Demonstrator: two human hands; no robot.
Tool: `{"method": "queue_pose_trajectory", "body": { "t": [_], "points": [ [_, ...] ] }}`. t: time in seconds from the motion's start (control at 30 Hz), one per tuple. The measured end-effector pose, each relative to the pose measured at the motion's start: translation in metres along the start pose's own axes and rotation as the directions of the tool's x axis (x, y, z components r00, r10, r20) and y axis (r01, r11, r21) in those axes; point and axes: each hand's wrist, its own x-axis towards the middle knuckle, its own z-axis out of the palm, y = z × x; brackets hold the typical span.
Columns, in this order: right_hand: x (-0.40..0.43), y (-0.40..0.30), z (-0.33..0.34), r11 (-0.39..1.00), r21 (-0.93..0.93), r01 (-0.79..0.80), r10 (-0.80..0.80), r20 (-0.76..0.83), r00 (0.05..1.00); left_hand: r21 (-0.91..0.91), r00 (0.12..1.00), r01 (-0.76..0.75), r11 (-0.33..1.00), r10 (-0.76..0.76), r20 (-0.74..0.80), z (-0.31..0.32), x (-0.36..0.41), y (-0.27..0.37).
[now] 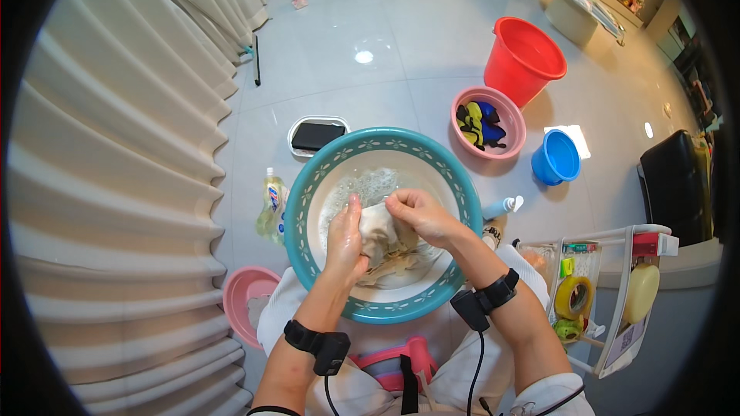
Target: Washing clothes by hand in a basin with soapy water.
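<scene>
A wet off-white cloth (378, 231) is stretched between my two hands above a teal-rimmed plastic basin (296, 231). My left hand (345, 240) grips its left side, thumb pointing up. With thumb and fingertips, my right hand (422, 216) pinches the cloth's upper right edge. Sudsy water (370, 185) lies in the basin, foamiest at the far left. The lower part of the cloth hangs into the water among beige folds; whether these are one piece or two, I cannot tell.
Left of the basin lies a detergent pouch (272, 208); behind it, a white tray (292, 147) holds a black flat object (318, 136). To the right stand a pink basin of clothes (462, 147), a red bucket (511, 66), a blue bucket (552, 164), a pump bottle (500, 207) and a rack (621, 300).
</scene>
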Motion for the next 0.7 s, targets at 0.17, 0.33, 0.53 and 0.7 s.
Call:
{"method": "queue_pose_trajectory", "body": {
  "t": [0.17, 0.33, 0.53, 0.7],
  "points": [
    [0.016, 0.012, 0.008, 0.949, 0.161, 0.272, -0.164, -0.487, 0.858, 0.084, 0.998, 0.031, 0.996, -0.026, -0.063, -0.005, 0.012, -0.026],
    [0.005, 0.022, 0.064, 0.615, -0.65, 0.446, -0.757, -0.33, 0.563, -0.365, 0.985, 0.117, 0.923, -0.062, 0.158, -0.018, 0.018, -0.048],
    [0.014, 0.023, 0.029, 0.46, -0.866, 0.194, -0.785, -0.295, 0.545, 0.075, 0.929, 0.368, 0.927, -0.364, -0.064, -0.008, 0.009, -0.063],
    [0.0, 0.034, 0.052, 0.166, -0.829, 0.534, -0.949, 0.013, 0.315, -0.434, 0.951, 0.293, 0.852, -0.212, 0.226, -0.036, 0.015, -0.094]
  ]
}}
